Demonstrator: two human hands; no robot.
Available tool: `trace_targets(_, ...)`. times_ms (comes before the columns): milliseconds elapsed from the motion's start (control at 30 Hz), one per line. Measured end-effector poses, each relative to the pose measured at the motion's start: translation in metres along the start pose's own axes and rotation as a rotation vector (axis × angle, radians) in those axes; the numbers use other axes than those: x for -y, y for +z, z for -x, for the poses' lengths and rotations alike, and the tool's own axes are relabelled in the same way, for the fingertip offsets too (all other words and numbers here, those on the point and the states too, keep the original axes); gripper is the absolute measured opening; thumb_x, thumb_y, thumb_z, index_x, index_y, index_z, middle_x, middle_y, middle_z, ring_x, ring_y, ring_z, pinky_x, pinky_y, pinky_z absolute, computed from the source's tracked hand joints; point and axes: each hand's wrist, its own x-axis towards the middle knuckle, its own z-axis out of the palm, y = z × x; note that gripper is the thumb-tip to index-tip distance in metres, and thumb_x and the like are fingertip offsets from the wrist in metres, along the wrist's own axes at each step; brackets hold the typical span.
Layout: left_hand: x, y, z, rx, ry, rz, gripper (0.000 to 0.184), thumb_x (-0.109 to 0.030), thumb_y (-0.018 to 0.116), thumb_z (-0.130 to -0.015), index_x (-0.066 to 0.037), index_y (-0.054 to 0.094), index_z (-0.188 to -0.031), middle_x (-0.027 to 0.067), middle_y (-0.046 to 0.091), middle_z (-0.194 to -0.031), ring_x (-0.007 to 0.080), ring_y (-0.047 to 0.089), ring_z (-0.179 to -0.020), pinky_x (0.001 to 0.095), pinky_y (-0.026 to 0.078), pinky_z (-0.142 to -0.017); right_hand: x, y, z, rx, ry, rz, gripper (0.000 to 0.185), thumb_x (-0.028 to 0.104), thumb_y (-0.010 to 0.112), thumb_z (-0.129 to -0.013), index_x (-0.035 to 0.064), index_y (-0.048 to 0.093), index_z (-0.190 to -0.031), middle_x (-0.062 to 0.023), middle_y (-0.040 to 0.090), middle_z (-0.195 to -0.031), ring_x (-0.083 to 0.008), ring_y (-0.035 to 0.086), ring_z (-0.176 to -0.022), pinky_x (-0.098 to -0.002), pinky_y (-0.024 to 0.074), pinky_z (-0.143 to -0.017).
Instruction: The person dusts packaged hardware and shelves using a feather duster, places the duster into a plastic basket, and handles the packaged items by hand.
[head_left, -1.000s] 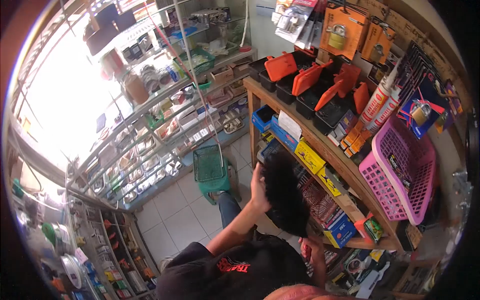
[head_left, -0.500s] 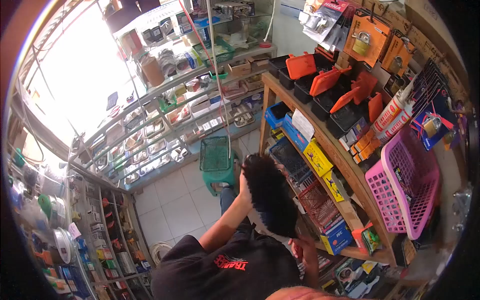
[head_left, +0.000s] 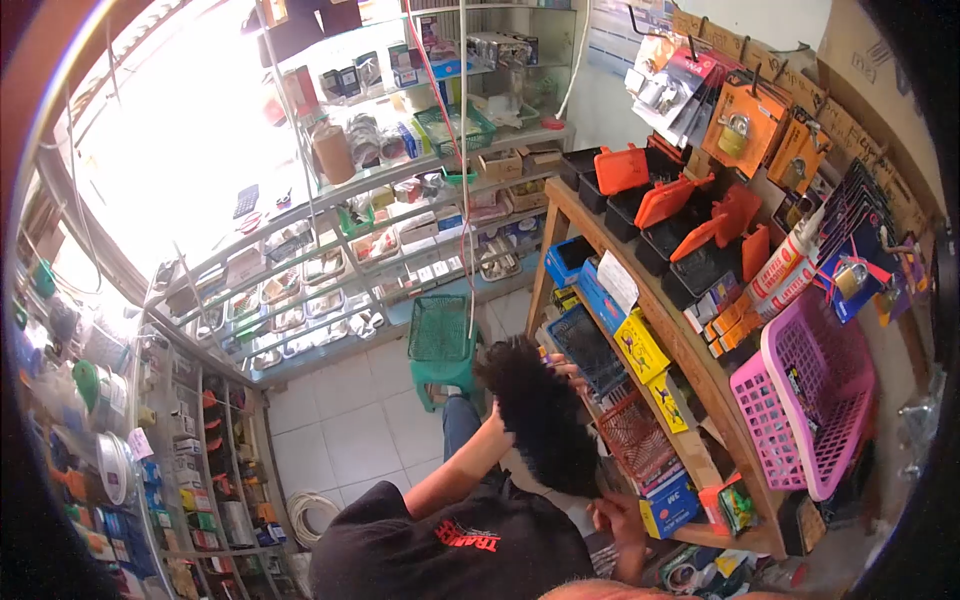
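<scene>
A fluffy black duster (head_left: 545, 425) hangs in front of my body, over the lap of my dark T-shirt. My right hand (head_left: 620, 518) is closed at its lower end, where the handle seems to be; the handle itself is mostly hidden. Behind the duster reaches my left hand (head_left: 568, 370), its curled fingertips showing past the far side beside a small bluish bit. Its palm is covered by the black fluff, so what it grips cannot be made out. Close to the left fingers is a dark blue basket (head_left: 588, 350) on the wooden shelf (head_left: 665, 320).
A green stool (head_left: 440, 372) bears a green mesh basket (head_left: 438, 328). Glass display shelves (head_left: 400, 265) run along the back. Black bins with orange lids (head_left: 665, 200) and a pink basket (head_left: 800, 410) stand at right. Coiled cable (head_left: 312, 518) lies on the tiled floor.
The camera view has shifted, so shelves and stool appear farther right and lower. More of my left fingertips shows past the duster, which stays between my hands.
</scene>
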Motion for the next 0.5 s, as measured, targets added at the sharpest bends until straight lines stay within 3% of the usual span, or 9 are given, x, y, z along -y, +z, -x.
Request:
trace_targets(67,-0.011,-0.031,-0.011,0.143,-0.023,0.023,0.051,-0.04,0.04,-0.096,-0.004,0.05,-0.131,0.0194,0.053,-0.132,0.0416,0.05,-0.121,0.0531,0.038,-0.106,-0.007,0.002,-0.002,-0.024,-0.01,-0.011,0.023,0.018,0.061,-0.087,-0.0013,0.063,-0.075,-0.0049,0.054,-0.053,-0.0096,0.046,-0.04,-0.0235,0.0308,-0.039)
trace_targets(100,-0.011,0.02,0.002,-0.034,0.051,-0.189,0.05,-0.04,0.039,-0.096,-0.005,0.052,-0.13,0.0197,0.056,-0.129,0.0401,0.054,-0.116,0.0525,0.041,-0.103,-0.011,0.005,-0.001,-0.039,-0.032,-0.047,0.023,0.019,0.061,-0.088,-0.0013,0.064,-0.076,-0.0048,0.054,-0.053,-0.0094,0.046,-0.04,-0.0233,0.0302,-0.039)
trace_targets(167,-0.009,0.043,0.007,0.016,0.002,-0.091,0.052,-0.042,0.037,-0.097,-0.005,0.052,-0.13,0.0187,0.056,-0.128,0.0362,0.053,-0.119,0.051,0.041,-0.104,-0.009,0.013,-0.002,-0.081,-0.102,-0.039,0.025,0.02,0.06,-0.089,-0.0009,0.064,-0.075,-0.0047,0.055,-0.052,-0.0085,0.045,-0.04,-0.0224,0.0284,-0.038)
trace_targets(200,-0.008,0.048,0.01,0.039,-0.024,-0.041,0.053,-0.044,0.036,-0.097,-0.005,0.052,-0.13,0.0182,0.056,-0.127,0.0342,0.053,-0.12,0.0503,0.042,-0.104,-0.008,0.018,0.001,-0.09,-0.079,-0.041,0.025,0.02,0.06,-0.089,-0.0003,0.064,-0.075,-0.0045,0.055,-0.052,-0.0085,0.045,-0.039,-0.0224,0.0283,-0.038)
trace_targets(267,-0.006,0.054,0.012,-0.115,-0.034,-0.107,0.056,-0.047,0.035,-0.097,-0.007,0.053,-0.132,0.0165,0.057,-0.128,0.0327,0.054,-0.119,0.0483,0.041,-0.106,-0.002,0.025,0.0,-0.105,-0.047,-0.039,0.025,0.021,0.059,-0.09,0.001,0.064,-0.075,-0.0042,0.055,-0.052,-0.0085,0.044,-0.039,-0.0222,0.0281,-0.038)
trace_targets(300,-0.004,0.053,0.013,-0.19,-0.036,-0.137,0.057,-0.048,0.034,-0.097,-0.008,0.053,-0.133,0.0157,0.058,-0.128,0.032,0.054,-0.119,0.0472,0.04,-0.106,0.008,0.029,0.005,-0.093,0.039,0.005,0.033,0.032,0.057,-0.093,0.006,0.066,-0.075,-0.0016,0.052,-0.052,-0.0091,0.044,-0.042,-0.0253,0.0301,-0.042)
trace_targets(400,-0.001,0.035,0.009,-0.343,0.065,-0.195,0.062,-0.052,0.033,-0.097,-0.008,0.051,-0.136,0.0137,0.059,-0.128,0.0302,0.056,-0.118,0.0448,0.04,-0.106,-0.01,0.026,-0.011,-0.069,-0.078,-0.104,0.024,0.021,0.058,-0.092,0.0042,0.063,-0.075,-0.0038,0.055,-0.052,-0.0094,0.046,-0.039,-0.0234,0.0297,-0.037)
trace_targets(433,-0.007,0.039,0.008,-0.348,0.06,-0.173,0.063,-0.054,0.033,-0.097,-0.008,0.052,-0.136,0.0135,0.059,-0.129,0.0305,0.055,-0.119,0.0455,0.04,-0.107,-0.001,0.025,-0.008,-0.056,-0.006,-0.069,0.028,0.024,0.058,-0.094,0.0036,0.064,-0.076,-0.0046,0.056,-0.053,-0.0109,0.047,-0.04,-0.025,0.0319,-0.038)
trace_targets(500,-0.029,0.049,0.01,-0.354,0.052,-0.135,0.065,-0.056,0.033,-0.096,-0.008,0.052,-0.135,0.0132,0.058,-0.13,0.0311,0.055,-0.12,0.047,0.039,-0.107,-0.053,-0.003,-0.037,0.046,-0.07,-0.141,0.031,0.028,0.056,-0.095,0.004,0.064,-0.077,-0.0041,0.055,-0.053,-0.0112,0.047,-0.041,-0.0259,0.0327,-0.039)
